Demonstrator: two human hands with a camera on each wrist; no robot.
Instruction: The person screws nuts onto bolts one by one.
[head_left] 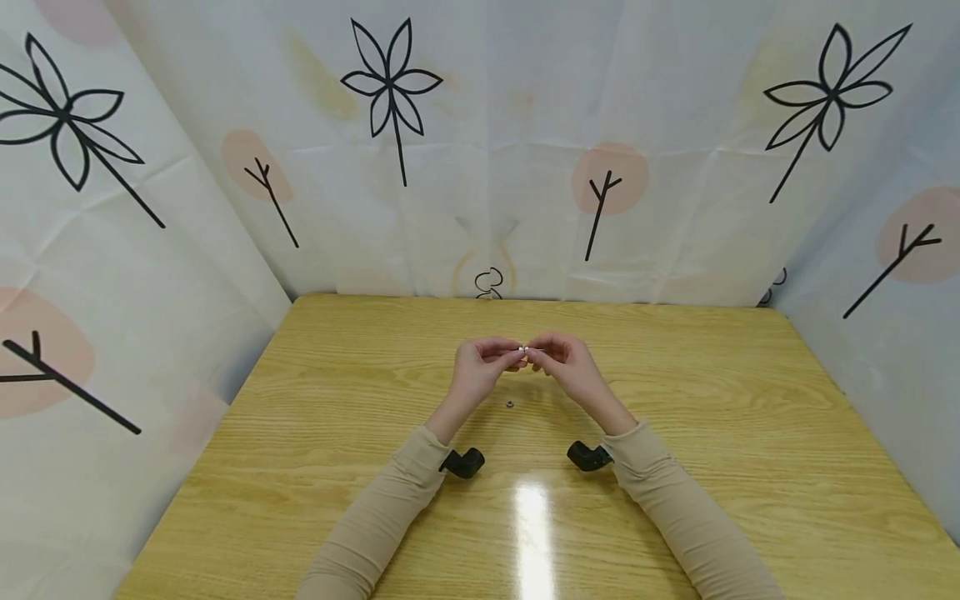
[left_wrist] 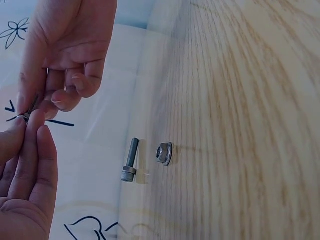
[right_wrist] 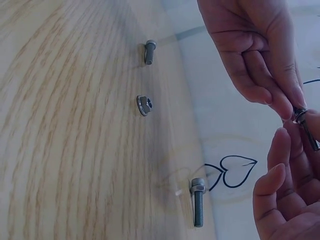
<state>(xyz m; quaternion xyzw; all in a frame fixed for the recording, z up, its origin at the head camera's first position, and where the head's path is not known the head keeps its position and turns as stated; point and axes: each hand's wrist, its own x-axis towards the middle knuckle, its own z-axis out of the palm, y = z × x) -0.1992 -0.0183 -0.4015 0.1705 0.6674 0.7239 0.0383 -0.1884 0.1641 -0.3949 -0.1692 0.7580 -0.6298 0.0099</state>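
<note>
Grey threaded metal bolt (right_wrist: 309, 134), being pinched by fingers (left_wrist: 46, 160) of left hand (head_left: 478, 367) and right hand (head_left: 570, 367), silver flanged metal nut (head_left: 510, 404) lying on yellow wood-grained table (head_left: 360, 375)

Checking for lettering now, and there's nothing I can read! The bolt (right_wrist: 309, 134) in my grip is too small to show any marking; the flange nut (head_left: 510, 404) just nearer me than my grip, no legible stamp; the table (head_left: 375, 358) below it, no label; and the curtain (head_left: 675, 250) beyond my grip, drawings only, no words, no numbers!
</note>
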